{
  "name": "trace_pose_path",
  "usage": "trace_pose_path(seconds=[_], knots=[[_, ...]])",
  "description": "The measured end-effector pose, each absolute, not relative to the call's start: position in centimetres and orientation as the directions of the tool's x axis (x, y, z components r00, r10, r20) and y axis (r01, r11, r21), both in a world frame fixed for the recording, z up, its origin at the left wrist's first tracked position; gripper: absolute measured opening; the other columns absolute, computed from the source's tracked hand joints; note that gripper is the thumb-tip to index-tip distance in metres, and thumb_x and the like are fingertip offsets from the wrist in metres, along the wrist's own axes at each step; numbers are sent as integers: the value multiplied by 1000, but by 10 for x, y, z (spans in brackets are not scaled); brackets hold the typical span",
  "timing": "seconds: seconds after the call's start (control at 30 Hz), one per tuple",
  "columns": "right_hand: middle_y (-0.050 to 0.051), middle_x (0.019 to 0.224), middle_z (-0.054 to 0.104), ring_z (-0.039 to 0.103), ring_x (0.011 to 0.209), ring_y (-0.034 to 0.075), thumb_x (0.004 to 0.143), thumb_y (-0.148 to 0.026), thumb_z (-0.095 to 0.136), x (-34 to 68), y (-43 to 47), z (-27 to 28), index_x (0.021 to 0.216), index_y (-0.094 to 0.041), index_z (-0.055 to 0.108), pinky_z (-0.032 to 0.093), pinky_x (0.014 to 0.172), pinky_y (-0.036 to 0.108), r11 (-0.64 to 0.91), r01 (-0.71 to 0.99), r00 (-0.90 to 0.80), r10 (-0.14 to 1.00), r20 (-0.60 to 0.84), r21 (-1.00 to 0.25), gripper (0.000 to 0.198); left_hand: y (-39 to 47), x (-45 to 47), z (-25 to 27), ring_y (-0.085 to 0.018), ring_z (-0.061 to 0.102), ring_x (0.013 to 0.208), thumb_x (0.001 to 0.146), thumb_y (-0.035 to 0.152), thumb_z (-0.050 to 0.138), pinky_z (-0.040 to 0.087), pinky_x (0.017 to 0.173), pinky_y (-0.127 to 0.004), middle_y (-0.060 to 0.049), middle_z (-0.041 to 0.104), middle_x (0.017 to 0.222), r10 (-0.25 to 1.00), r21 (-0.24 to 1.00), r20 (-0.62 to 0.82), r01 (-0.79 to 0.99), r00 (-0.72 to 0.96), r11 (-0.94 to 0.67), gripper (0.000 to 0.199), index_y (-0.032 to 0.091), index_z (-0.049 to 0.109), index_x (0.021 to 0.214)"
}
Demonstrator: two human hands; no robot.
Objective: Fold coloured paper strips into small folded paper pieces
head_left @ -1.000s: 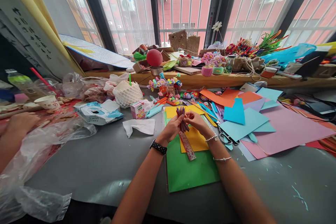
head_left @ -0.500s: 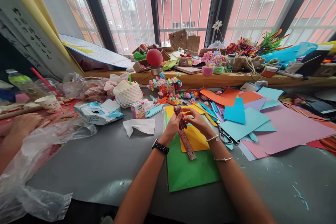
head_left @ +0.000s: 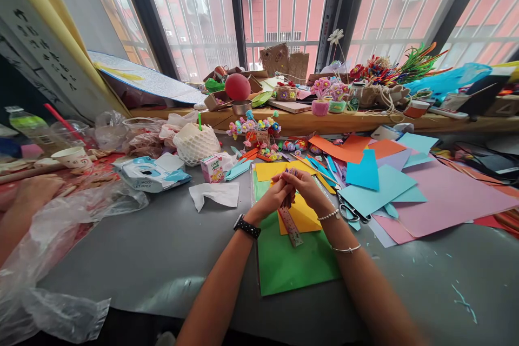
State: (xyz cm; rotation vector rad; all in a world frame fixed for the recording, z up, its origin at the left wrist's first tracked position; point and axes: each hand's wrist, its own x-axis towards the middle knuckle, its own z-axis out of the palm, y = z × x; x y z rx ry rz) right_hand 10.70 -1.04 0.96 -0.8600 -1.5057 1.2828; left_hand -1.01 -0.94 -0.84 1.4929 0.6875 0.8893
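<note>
A small bundle of thin purple and brown strips [head_left: 291,172] sits between my two hands above a stack of coloured paper, its middle mostly covered by fingers. My left hand [head_left: 271,200] is closed around its lower part. Fingers of my right hand [head_left: 310,189] pinch its upper end, touching the left fingertips. Below them a pink patterned ruler-like strip [head_left: 291,228] lies across yellow paper [head_left: 308,216], which rests on a green sheet [head_left: 298,273]. Scissors [head_left: 349,212] lie right of my right hand, partly under light blue paper [head_left: 379,190].
Left of my hands are a tissue [head_left: 217,194], a small pink box [head_left: 212,168] and a wet-wipe pack [head_left: 150,174]. Pink paper [head_left: 458,194] spreads at right. Another person's hand [head_left: 38,192] is at far left by plastic bags [head_left: 81,227]. Crafts line the windowsill [head_left: 292,125].
My right hand has closed in over the bundle and met my left hand. The bundle, plainly visible before, is now mostly covered by fingers.
</note>
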Motion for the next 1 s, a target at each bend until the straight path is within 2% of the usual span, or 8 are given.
trace_pose_path(seconds=[0.17, 0.33, 0.47, 0.67, 0.73, 0.87, 1.0], knots=[[0, 47, 55, 46, 32, 8, 73, -50, 45, 105, -9, 9, 78, -11, 63, 34, 30, 19, 173, -125, -259, 945, 201, -977, 43, -10, -13, -3, -8, 47, 50, 72, 49, 46, 34, 46, -20, -1, 51, 60, 786, 990, 89, -142, 612, -1, 35, 14, 45, 72], [4, 56, 59, 47, 42, 8, 71, -51, 48, 103, -7, 6, 67, -12, 61, 34, 36, 20, 175, -203, -128, 971, 203, -963, 41, -10, -7, -4, -5, 39, 41, 68, 53, 48, 28, 41, -20, 5, 42, 52, 815, 981, 9, -162, 579, 105, 38, 16, 41, 68], [5, 62, 61, 50, 50, 10, 70, -49, 50, 100, -8, 6, 64, -14, 57, 37, 43, 21, 206, -233, -64, 972, 226, -951, 37, -10, -3, -5, -3, 30, 37, 69, 52, 47, 20, 37, -19, 7, 33, 47, 824, 985, 23, -155, 566, 79, 38, 17, 36, 61], [3, 63, 60, 55, 58, 13, 70, -48, 52, 98, -10, 8, 66, -16, 53, 43, 53, 23, 211, -309, -70, 967, 244, -927, 32, -9, -4, -6, -2, 24, 36, 70, 48, 49, 15, 36, -19, 8, 29, 45, 797, 981, 58, -182, 602, 66, 36, 17, 33, 59], [2, 61, 59, 55, 56, 12, 70, -47, 52, 99, -11, 9, 65, -17, 51, 43, 51, 23, 208, -324, -77, 966, 245, -923, 31, -10, -5, -5, -3, 26, 36, 70, 47, 50, 17, 36, -19, 7, 32, 46, 776, 974, 46, -201, 629, 106, 35, 17, 34, 59], [2, 60, 58, 53, 46, 11, 72, -49, 48, 100, -15, 13, 66, -17, 48, 40, 41, 22, 193, -315, -113, 964, 239, -929, 32, -13, -12, -1, -8, 47, 48, 71, 45, 51, 33, 46, -22, -1, 50, 57, 729, 948, 37, -256, 683, 191, 32, 13, 47, 70], [2, 63, 60, 49, 40, 9, 72, -52, 46, 102, -17, 16, 72, -18, 47, 37, 35, 21, 167, -288, -141, 967, 214, -943, 34, -16, -16, 3, -13, 55, 56, 72, 44, 49, 39, 54, -25, -7, 59, 65, 705, 950, 22, -235, 709, 206, 35, 10, 53, 79]])
